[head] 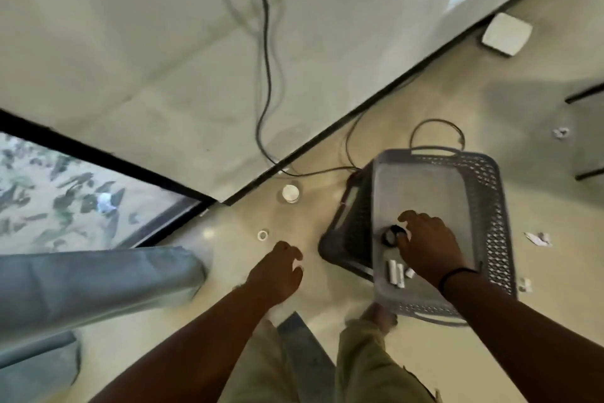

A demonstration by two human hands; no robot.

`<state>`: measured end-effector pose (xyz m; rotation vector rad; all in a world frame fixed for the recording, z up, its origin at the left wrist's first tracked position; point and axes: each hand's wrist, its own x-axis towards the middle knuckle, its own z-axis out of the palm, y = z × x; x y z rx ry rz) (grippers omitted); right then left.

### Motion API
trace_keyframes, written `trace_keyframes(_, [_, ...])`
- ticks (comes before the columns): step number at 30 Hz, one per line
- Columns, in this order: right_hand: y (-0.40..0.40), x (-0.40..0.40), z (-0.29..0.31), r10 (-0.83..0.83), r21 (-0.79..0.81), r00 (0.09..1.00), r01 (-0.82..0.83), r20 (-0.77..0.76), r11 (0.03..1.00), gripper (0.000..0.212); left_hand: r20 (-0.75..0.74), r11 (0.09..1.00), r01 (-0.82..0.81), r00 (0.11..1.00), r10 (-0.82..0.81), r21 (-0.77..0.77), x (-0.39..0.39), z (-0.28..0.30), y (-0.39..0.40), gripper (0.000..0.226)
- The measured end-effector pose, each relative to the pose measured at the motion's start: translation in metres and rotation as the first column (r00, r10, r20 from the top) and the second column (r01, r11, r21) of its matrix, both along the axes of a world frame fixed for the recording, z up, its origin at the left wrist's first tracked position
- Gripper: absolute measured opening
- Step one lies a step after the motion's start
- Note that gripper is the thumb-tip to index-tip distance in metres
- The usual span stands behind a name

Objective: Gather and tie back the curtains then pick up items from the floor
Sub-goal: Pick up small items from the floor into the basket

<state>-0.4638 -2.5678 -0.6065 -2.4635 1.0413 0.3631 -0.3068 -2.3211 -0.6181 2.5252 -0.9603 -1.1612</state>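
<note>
Down over the grey perforated plastic basket [490, 206] goes the right hand [428, 246], fingers spread and loose above a small round dark object [392, 234] lying on the basket floor; whether the fingertips touch it is hard to tell through the blur. Two small white cylinders [396, 273] lie just beside the wrist, also inside the basket. The left hand [277, 272] hangs out over the pale floor [228, 272], fingers loosely curled and holding nothing, near a small white ring [262, 235]; a white round cup [290, 193] stands further on by the wall. That ring looks light and stiff, probably slippery on the polished floor, so a thumb-and-forefinger pinch across its rim seems best. Paper scraps [537, 238] right of the basket should be feather-light and limp. The grey curtain [98, 281] hangs at the left. No readable writing anywhere.
</note>
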Motion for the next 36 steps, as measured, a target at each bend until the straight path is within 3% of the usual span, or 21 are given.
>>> trace_keyframes(3, [0.026,0.043,0.021,0.096,-0.062,0.995,-0.093,0.039,0.994,0.033,-0.025,0.976,0.068,0.998,-0.065,0.208,0.032,-0.012,0.052,0.038])
trace_keyframes(5, [0.05,0.071,0.029,0.122,-0.088,0.992,-0.118,0.035,0.989,0.03,-0.031,0.959,0.103,0.995,-0.098,0.264,0.06,-0.02,0.085,0.043])
trace_keyframes(11, [0.177,0.152,0.007,0.066,-0.009,0.993,-0.068,-0.096,0.998,0.026,0.045,0.971,0.074,0.995,-0.086,0.229,0.168,-0.016,0.191,0.046])
trace_keyframes(14, [0.241,0.196,-0.011,0.271,0.09,0.926,-0.256,-0.265,0.962,0.04,0.113,0.967,-0.014,0.994,-0.015,0.253,0.222,-0.005,0.25,0.044])
trace_keyframes(18, [0.295,0.247,-0.013,0.388,0.189,0.892,-0.35,-0.232,0.918,0.043,0.13,0.947,-0.155,0.984,0.122,0.28,0.267,-0.004,0.309,0.042])
trace_keyframes(23, [0.313,0.281,-0.024,0.551,0.152,0.794,-0.53,-0.258,0.835,0.042,0.124,0.937,-0.212,0.975,0.183,0.279,0.275,-0.03,0.33,0.04])
trace_keyframes(36, [0.292,0.276,-0.181,0.439,0.303,0.82,-0.341,-0.367,0.89,0.032,0.048,0.926,-0.227,0.974,0.223,0.301,0.268,-0.176,0.314,0.036])
